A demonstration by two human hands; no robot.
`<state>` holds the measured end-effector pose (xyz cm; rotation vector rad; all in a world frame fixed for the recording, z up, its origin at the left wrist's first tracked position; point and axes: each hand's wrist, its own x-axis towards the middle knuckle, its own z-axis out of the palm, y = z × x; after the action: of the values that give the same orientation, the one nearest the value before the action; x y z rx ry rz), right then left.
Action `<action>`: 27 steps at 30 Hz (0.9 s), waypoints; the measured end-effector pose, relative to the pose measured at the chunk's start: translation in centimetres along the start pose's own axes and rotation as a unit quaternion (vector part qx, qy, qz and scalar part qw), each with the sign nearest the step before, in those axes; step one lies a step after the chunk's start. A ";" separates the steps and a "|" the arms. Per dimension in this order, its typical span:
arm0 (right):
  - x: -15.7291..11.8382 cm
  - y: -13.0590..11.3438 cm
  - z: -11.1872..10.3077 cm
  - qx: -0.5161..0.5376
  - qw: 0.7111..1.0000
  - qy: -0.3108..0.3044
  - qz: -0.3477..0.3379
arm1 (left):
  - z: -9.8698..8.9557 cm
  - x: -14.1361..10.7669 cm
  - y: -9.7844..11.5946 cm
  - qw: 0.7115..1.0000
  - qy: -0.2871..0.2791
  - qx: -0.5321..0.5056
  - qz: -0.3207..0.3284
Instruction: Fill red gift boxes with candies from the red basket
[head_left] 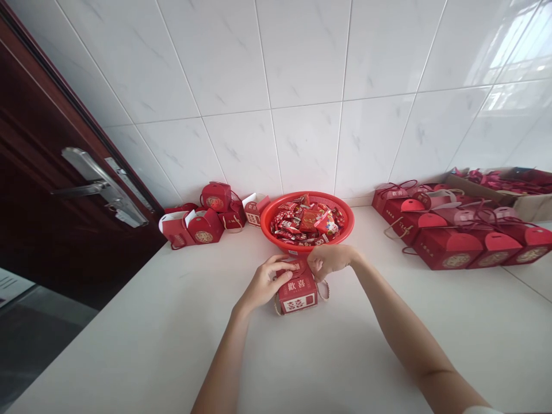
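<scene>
A red gift box (297,291) with gold and white lettering and twisted rope handles stands on the white table in front of the basket. My left hand (266,283) rests on the top left of this box, its fingers apart over the lid flaps. At the box's top right edge is my right hand (331,261), fingers curled in against the flap; what they pinch is hidden. Just behind, a red plastic basket (350,227) holds several wrapped red candies (309,219).
Several small red boxes (204,227) stand at the left back. Rows of red boxes (448,246) are at the right, with a carton (524,202) of red items behind them. A tiled wall (306,138) backs the table (172,345); a dark door (47,149) is far left.
</scene>
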<state>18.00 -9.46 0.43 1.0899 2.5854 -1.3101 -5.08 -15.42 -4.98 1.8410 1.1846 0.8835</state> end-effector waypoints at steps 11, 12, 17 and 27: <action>-0.2 0.1 -0.2 0.178 0.981 0.023 -0.073 | -0.2 0.1 0.1 1.000 0.005 -0.014 0.019; -0.1 0.1 -0.1 0.163 0.984 0.019 -0.067 | -0.4 0.1 0.2 1.000 0.013 -0.022 0.015; 0.4 -0.1 0.4 0.121 0.992 0.032 -0.030 | -2.5 -0.3 0.2 0.995 0.060 -0.039 -0.065; 0.0 -1.2 0.5 0.080 0.996 0.032 0.013 | -2.8 -0.9 -0.4 0.992 -0.043 -0.042 -0.114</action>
<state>17.14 -10.29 0.90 1.2058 2.5375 -1.5240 -7.90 -15.52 -4.15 1.6217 1.2541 0.7076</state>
